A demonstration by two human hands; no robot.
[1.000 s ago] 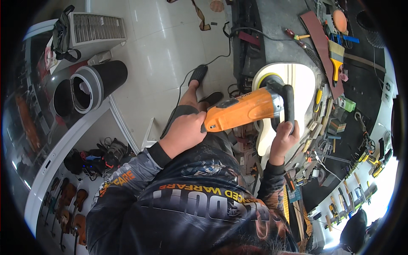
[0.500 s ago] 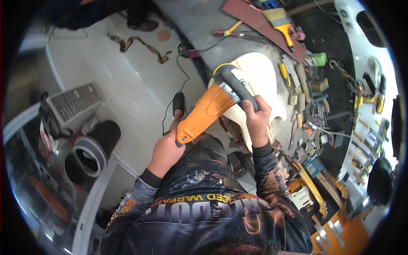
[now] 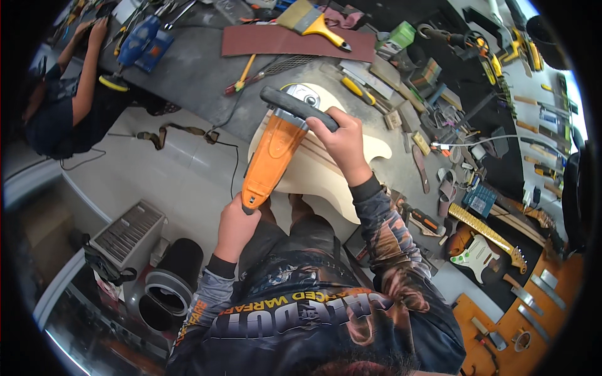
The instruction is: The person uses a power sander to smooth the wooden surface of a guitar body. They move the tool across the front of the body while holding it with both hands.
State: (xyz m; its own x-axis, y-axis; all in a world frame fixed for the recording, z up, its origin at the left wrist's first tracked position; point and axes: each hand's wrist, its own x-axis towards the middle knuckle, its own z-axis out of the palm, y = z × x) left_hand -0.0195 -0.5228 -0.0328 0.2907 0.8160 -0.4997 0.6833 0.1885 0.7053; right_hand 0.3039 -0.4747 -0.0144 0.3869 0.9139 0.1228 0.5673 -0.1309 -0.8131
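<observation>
An orange electric polisher point(image 3: 273, 153) with a black front handle is held in both my hands. My left hand point(image 3: 238, 227) is wrapped round its rear end, close to my body. My right hand point(image 3: 342, 144) grips one end of the black loop handle point(image 3: 291, 103) at the head. Beneath the tool lies a pale wooden guitar body point(image 3: 342, 187) on the bench, with darker stripes along its middle. A thin yellow rim shows past the polisher's head, but its working face is hidden, so contact with the wood cannot be told.
Maroon abrasive sheet point(image 3: 251, 41) and a wide yellow-handled brush point(image 3: 313, 25) lie across the bench's far part. Hand tools and wood blocks crowd the right, near a sunburst guitar point(image 3: 480, 254). A power cord point(image 3: 237, 169) hangs left. Another person point(image 3: 72, 106) works at far left.
My view has swung left, bringing the other person's arms into sight. The polisher now points more straight ahead over the guitar body. Both hands keep their hold.
</observation>
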